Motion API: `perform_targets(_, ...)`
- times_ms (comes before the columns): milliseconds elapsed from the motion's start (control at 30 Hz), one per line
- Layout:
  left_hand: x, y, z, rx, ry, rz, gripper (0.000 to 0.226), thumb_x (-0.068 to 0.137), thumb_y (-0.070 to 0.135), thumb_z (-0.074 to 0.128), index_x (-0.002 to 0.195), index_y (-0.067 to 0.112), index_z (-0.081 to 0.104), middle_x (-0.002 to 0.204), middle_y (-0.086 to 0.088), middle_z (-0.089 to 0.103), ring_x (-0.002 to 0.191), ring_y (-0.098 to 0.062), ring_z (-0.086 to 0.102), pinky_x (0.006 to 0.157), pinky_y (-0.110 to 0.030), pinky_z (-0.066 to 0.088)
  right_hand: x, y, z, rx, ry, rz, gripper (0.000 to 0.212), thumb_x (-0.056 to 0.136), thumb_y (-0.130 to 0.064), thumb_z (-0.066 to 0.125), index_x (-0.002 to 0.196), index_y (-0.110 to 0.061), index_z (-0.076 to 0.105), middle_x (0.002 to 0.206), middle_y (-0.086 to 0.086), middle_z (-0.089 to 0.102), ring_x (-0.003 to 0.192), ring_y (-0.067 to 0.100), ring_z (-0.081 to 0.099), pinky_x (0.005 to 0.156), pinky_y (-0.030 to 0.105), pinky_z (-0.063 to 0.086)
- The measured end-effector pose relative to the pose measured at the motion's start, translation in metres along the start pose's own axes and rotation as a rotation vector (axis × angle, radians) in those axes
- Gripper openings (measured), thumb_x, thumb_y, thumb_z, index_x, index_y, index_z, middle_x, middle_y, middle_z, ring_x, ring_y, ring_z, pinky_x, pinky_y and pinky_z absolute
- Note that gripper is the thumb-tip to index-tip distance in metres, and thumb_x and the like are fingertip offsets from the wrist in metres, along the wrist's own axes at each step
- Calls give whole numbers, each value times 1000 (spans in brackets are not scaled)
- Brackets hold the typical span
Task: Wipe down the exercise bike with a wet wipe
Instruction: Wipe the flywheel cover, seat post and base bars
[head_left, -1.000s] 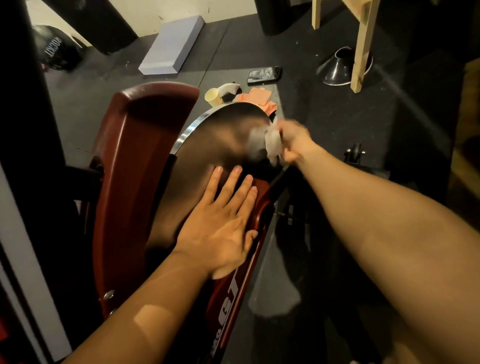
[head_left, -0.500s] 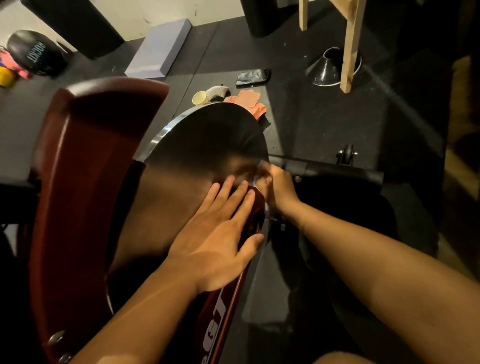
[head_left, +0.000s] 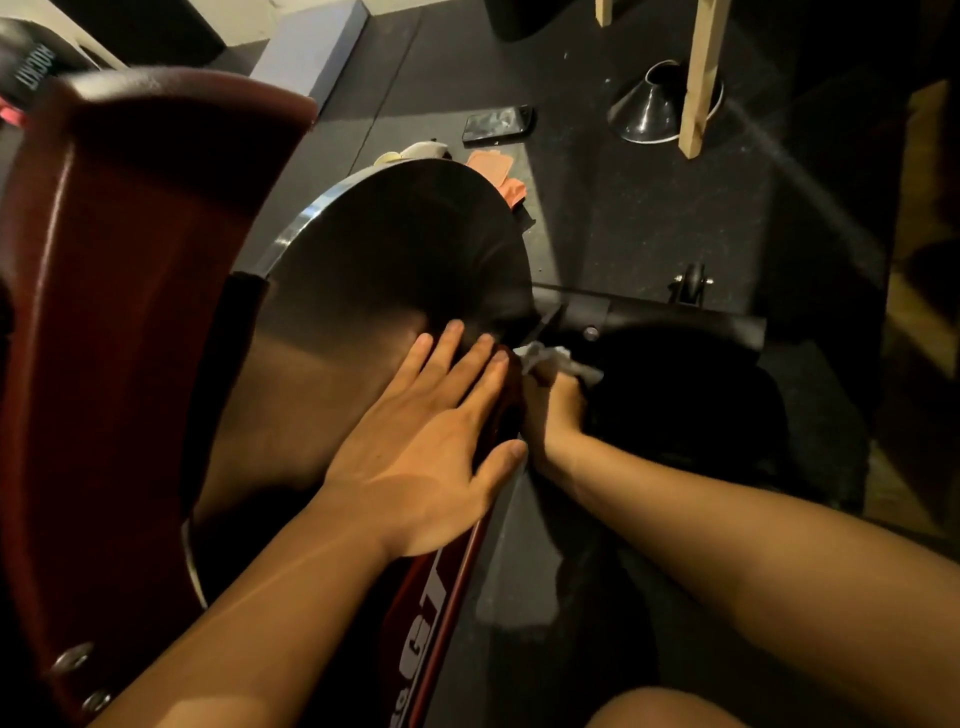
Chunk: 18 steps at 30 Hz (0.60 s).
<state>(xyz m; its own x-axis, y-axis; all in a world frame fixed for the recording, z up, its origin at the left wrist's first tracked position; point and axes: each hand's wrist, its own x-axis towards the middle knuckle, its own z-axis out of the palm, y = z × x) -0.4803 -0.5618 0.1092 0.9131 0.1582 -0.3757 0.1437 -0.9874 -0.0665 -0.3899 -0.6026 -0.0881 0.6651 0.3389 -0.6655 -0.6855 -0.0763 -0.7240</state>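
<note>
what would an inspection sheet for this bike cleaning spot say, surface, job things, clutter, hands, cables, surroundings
surface: dark floor mat, a few pale specks on it
job's things: exercise bike's metal flywheel beside its red guard; crumpled white wet wipe near the flywheel's lower edge and the black base bar
clutter: phone and orange cloths on the floor beyond the flywheel
hands: left hand flat on flywheel and red frame, fingers straight; right hand grips the wet wipe
cables: nothing seen
surroundings: wooden post, black cone-shaped object, grey block
</note>
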Motion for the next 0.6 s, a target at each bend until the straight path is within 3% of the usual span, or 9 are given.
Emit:
perform_targets(100,1,0,0,-2,6,-7,77,91,66,9,156,28,-8,163,10,-15,144,-8,-32,118,-29,-22,-8,15,0,172,-59,26,38,100,-33,44,114,-9,68,107,12,72,100,22,67,93,33,52)
perform_targets(167,0,0,0,-4,-3,-9,78,89,67,5,155,29,-9,163,10,-16,144,-8,-32,118,-29,-22,17,-3,3,142,27,-14,32,100,-34,50,107,-11,71,97,7,74,90,22,69,82,35,54)
perform_targets(267,0,-1,0,-5,-16,-10,79,86,69,0,155,30,-10,162,11,-17,144,-7,-33,116,-28,-24,53,-33,7,-3,51,-17,39,99,-33,51,133,-14,54,121,10,61,112,28,58,100,37,45)
perform_targets(400,1,-1,-1,0,-1,-2,75,91,67,6,155,30,-9,162,10,-17,144,-8,-32,118,-30,-22,54,-32,7,-133,100,-27,36,99,-41,49,120,-15,64,123,11,65,110,27,61,92,32,46)
perform_targets(467,0,-1,-1,-5,8,2,74,93,67,10,155,30,-8,162,10,-17,144,-8,-32,117,-29,-23,25,-18,1,-59,-12,-14,31,95,-39,54,116,-18,66,119,11,68,107,26,64,95,38,50)
perform_targets(533,1,-1,0,-3,6,10,75,92,67,10,155,30,-8,162,9,-17,144,-8,-32,117,-30,-23,-6,-10,-3,46,-142,60,43,84,-50,60,118,-23,65,115,4,70,108,25,65,98,43,49)
perform_targets(600,1,-1,1,-4,15,12,76,92,67,10,156,29,-6,163,9,-15,145,-9,-31,117,-29,-23,-21,-7,-8,51,-210,145,47,91,-45,56,130,-18,56,123,1,62,119,26,58,103,45,45)
